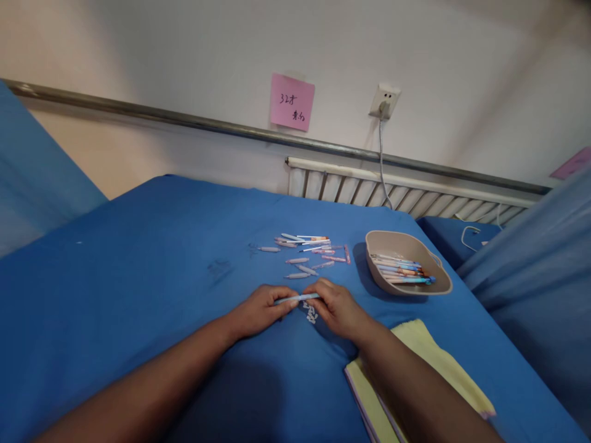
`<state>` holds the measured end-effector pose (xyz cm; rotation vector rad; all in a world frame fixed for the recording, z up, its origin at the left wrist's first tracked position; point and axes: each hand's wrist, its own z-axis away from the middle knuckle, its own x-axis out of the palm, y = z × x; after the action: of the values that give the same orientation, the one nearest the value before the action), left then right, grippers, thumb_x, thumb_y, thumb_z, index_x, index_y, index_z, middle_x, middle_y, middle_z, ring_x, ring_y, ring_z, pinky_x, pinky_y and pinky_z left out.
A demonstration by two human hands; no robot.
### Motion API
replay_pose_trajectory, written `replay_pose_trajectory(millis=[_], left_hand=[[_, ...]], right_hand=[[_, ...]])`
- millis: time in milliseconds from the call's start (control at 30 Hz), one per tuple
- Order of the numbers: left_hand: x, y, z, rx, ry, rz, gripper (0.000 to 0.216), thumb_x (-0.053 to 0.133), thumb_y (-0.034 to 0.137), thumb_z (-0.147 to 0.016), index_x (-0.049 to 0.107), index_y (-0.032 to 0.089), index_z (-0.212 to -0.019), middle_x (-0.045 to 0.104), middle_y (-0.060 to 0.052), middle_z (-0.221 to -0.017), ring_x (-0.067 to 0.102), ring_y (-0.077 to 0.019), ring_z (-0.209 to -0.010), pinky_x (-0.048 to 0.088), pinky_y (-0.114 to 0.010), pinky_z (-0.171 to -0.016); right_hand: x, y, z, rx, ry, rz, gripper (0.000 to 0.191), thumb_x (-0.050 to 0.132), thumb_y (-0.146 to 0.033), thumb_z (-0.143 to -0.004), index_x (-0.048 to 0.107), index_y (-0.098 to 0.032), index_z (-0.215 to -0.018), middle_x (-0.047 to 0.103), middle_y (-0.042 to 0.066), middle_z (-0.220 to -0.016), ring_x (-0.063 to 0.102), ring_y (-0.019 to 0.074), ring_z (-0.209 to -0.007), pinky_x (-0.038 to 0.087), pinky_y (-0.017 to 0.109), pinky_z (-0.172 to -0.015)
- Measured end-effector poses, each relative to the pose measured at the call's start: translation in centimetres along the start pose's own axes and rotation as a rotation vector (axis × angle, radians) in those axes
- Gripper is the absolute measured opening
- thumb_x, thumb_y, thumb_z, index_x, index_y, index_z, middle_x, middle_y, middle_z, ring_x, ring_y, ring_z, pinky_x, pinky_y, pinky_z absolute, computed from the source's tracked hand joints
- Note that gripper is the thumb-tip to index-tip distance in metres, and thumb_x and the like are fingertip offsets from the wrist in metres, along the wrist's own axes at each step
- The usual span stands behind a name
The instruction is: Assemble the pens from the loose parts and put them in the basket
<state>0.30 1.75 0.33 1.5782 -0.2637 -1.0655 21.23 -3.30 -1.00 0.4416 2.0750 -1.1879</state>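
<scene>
Between my two hands lies a slim light-blue pen [302, 298], held level. My left hand [264, 309] pinches its left end, and my right hand [339, 307] grips its right end. Small white pieces [311, 312] lie on the blue cover just below the pen; their kind is too small to tell. Beyond my hands, several loose pen parts are scattered: grey barrels [297, 276], pink clear barrels [333, 258] and thin white refills [316, 247]. A small dark tangle [252, 248] lies left of them.
A beige basket [406, 240] with several pens [401, 271] stands to the right. A folded yellow cloth [429, 351] lies partly under my right forearm. The blue-covered surface [138, 264] reaches a radiator [351, 184] and a metal rail [207, 126] at the wall.
</scene>
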Motion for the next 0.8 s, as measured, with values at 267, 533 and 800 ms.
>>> replay_pose_trajectory(millis=[267,533,800], left_hand=[[0.31,-0.35,-0.25,-0.082,0.150,0.143,0.042,0.051,0.045,-0.082,0.058,0.016,-0.112,0.065,-0.002,-0.082,0.057,-0.0134,-0.065,0.046,-0.024,-0.063],[0.09,-0.56,-0.69,-0.064,0.271,0.237,0.034,0.070,0.036,-0.065,0.057,0.017,-0.091,0.063,-0.001,-0.084,0.058,-0.0141,-0.076,0.045,-0.025,-0.068],[0.29,-0.88,-0.77,-0.125,0.226,0.284,0.029,0.063,0.042,-0.073,0.059,0.015,-0.079,0.063,-0.002,-0.075,0.056,-0.0116,-0.065,0.045,-0.023,-0.061]], right_hand=[[0.72,0.18,0.01,0.051,0.080,0.004,0.015,0.048,-0.022,-0.089,0.058,-0.021,-0.100,0.062,0.004,-0.089,0.058,0.0164,-0.083,0.045,0.028,-0.074],[0.55,0.11,0.00,0.062,0.129,0.014,0.015,0.048,-0.023,-0.089,0.059,-0.021,-0.100,0.062,0.005,-0.087,0.058,0.0169,-0.082,0.044,0.027,-0.073],[0.49,-0.02,-0.02,0.037,0.115,0.038,0.016,0.046,-0.023,-0.090,0.058,-0.021,-0.102,0.061,0.005,-0.088,0.058,0.0172,-0.082,0.044,0.028,-0.073]])
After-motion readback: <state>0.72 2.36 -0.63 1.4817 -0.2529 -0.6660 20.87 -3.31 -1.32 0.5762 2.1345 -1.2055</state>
